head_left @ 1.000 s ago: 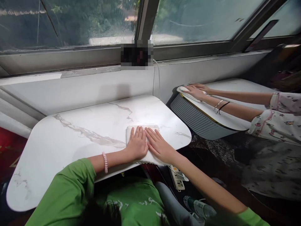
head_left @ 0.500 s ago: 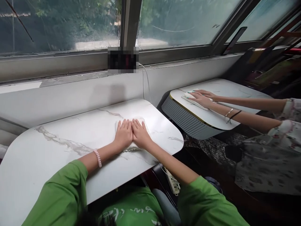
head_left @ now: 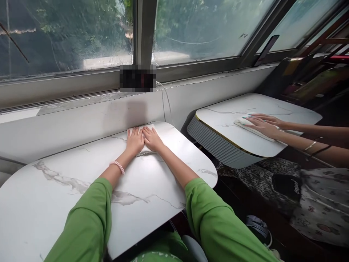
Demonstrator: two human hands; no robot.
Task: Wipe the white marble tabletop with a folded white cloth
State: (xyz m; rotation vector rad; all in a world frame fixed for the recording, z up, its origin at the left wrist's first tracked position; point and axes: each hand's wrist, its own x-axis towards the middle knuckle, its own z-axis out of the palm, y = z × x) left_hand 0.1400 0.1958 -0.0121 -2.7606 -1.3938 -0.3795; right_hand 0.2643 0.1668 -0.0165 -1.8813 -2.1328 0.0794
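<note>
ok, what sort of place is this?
Probably a room at home: wide window, two marble-look tables under its sill, a hanging cable. Left hand and right hand lie flat on a cloth.

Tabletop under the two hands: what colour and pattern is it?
White tabletop with grey marble-like veins, shown best in the head view.

White folded cloth (head_left: 145, 151), flat near the far edge of the marble-patterned table (head_left: 152, 182), mostly covered

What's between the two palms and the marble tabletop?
A white cloth, pressed flat under left hand and right hand on the tabletop; head view.
</note>
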